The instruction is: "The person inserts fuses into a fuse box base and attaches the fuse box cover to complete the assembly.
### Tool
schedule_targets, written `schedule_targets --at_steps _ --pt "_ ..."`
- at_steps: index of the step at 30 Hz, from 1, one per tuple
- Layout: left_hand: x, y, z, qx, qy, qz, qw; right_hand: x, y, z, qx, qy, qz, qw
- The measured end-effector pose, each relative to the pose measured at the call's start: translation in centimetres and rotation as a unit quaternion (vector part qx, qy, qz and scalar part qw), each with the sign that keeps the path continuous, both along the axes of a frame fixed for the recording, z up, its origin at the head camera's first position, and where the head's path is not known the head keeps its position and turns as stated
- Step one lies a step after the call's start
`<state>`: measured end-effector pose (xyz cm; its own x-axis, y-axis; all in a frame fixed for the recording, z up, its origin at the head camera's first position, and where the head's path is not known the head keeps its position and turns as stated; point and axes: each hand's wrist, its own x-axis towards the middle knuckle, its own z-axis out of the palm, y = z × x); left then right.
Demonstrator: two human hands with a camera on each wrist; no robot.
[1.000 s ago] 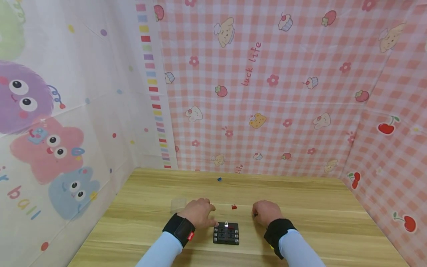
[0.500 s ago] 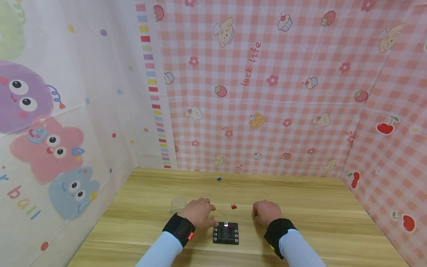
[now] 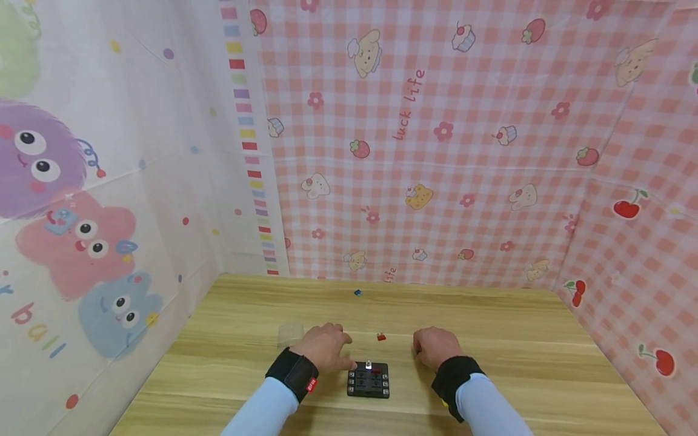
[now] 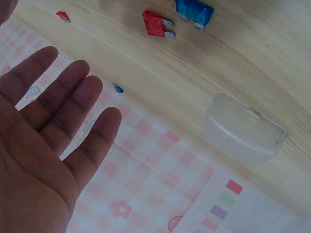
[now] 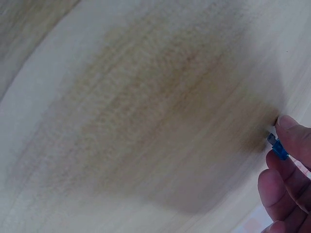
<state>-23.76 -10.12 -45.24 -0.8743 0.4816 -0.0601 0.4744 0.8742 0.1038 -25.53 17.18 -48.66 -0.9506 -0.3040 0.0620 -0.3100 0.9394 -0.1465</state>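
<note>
My left hand [image 3: 327,348] lies low over the table with its fingers [image 4: 70,94] extended, its thumb right at the corner of a black fuse block [image 3: 368,392]. Inside the block's upper right, a small red part shows. To the right, my right hand [image 3: 436,346] pinches a blue blade fuse [image 5: 278,148] between thumb and fingertips, its metal prong poking out. Beyond the block lies a red blade fuse [image 3: 381,337]. A red blade fuse [image 4: 154,24] and a blue blade fuse [image 4: 194,12] lie together in the left wrist view; the left arm hides them from the head view.
A clear plastic cover [image 3: 290,336] sits left of my left hand. Farther back on the wooden table [image 3: 480,309] is another blue blade fuse [image 3: 357,292]. Pink checked cloth [image 3: 338,121] hangs behind the table, and a white printed cloth [image 3: 180,254] on its left.
</note>
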Motion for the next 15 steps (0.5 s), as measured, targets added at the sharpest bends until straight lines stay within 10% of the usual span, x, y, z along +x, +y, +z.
schedule_targets --at_steps 15 --pt "0.13 0.23 0.15 0.003 -0.001 -0.001 1.0 0.01 0.49 -0.01 -0.011 0.005 -0.003 1.0"
